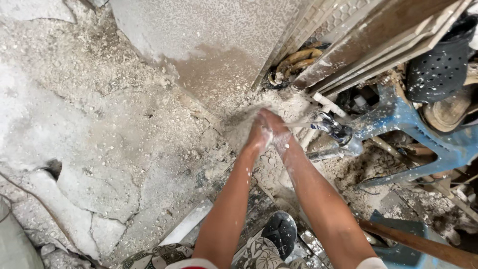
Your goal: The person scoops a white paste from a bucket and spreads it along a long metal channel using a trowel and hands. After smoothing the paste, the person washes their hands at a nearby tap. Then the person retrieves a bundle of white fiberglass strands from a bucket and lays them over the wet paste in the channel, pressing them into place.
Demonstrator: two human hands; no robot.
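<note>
My left hand (257, 135) and my right hand (275, 128) are pressed together, palms touching, both dusted white. They sit just left of a metal tap (334, 130) on a pipe, in a thin stream of water coming from it. Neither hand holds an object. Both forearms reach up from the bottom of the view, speckled with white dust. My dark, dust-spotted shoe (280, 231) stands below the arms.
The ground (99, 124) is cracked concrete covered in grey dust and rubble. A large speckled slab (209, 45) leans at the top. Tiles (378, 45) stand stacked at top right. A blue plastic frame (423, 139), a black perforated basket (440, 65) and a wooden handle (423, 244) crowd the right.
</note>
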